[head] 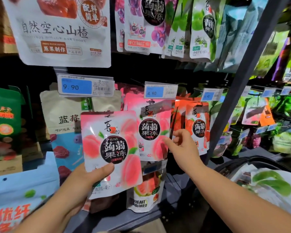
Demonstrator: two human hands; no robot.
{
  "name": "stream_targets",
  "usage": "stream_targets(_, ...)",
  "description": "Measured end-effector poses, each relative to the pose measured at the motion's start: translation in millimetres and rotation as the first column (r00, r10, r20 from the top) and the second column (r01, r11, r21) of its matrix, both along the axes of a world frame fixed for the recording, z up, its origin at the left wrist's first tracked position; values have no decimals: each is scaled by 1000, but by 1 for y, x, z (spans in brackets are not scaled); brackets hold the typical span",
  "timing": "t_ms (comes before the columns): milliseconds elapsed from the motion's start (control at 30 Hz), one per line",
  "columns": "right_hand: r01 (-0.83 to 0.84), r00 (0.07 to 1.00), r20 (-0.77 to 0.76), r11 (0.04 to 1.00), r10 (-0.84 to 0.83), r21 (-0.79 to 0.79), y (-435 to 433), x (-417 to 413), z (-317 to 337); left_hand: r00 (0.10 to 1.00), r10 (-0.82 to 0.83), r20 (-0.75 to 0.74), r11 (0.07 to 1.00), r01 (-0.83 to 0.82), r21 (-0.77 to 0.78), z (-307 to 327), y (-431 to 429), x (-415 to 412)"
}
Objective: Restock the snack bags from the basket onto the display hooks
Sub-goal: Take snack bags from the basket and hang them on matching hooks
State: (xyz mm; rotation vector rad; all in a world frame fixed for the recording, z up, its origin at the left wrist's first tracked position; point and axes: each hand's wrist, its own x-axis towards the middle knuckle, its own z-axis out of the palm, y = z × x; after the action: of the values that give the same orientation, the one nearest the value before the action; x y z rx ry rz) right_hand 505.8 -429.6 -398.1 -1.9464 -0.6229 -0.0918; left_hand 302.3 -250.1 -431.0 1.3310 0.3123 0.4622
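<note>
held peach bag (111,148): pink, reads "jǔ ruò 蒟蒻果冻"; raised before the hooks, overlapping the hanging peach bag (151,130), which has the same print.
left hand (84,180): grips the held peach bag's lower edge, thumb across the front, fingers behind.
right hand (183,145): index finger straight, tip touching the hanging peach bag; other fingers loosely curled, holding nothing.
4.90 tag (160,91): above the hanging peach bag.
9.90 tag (86,87): left, above the "蓝莓" bag (65,118).

The left hand (89,177) rises from lower left and grips a bag (111,148) by its bottom edge, thumb across the front. The right hand (183,145) reaches forward on an outstretched arm, forefinger and thumb spread, other fingers loosely curled.
</note>
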Motion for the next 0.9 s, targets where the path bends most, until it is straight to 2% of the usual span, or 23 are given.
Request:
stream_targets(67, -154, 988, -24, 987, 153, -35, -5, -9, 10, 998, -55, 26, 998, 55, -9, -1, -6, 9)
stream_targets(133, -338, 933, -147, 941, 330, -31, -5, -16, 14, 996, -93, 16, 995, 93, -27, -1, -13, 22)
stream_targets(233, -416, 890, -227, 908, 395, -51, -5, -18, 10, 994, -113, 5, 993, 113, 27, 6, -23, 42)
stream_targets(600, -232, 934, -253, 967, 252, 109, -7, -15, 10, 989, -134, -70, 988, 138, 66, 25, -32, 87)
stream_targets(900, -141, 955, -245, 983, 165, 115, -2, -2, 6, 987, -120, -105, 988, 129, 86, 33, -32, 99)
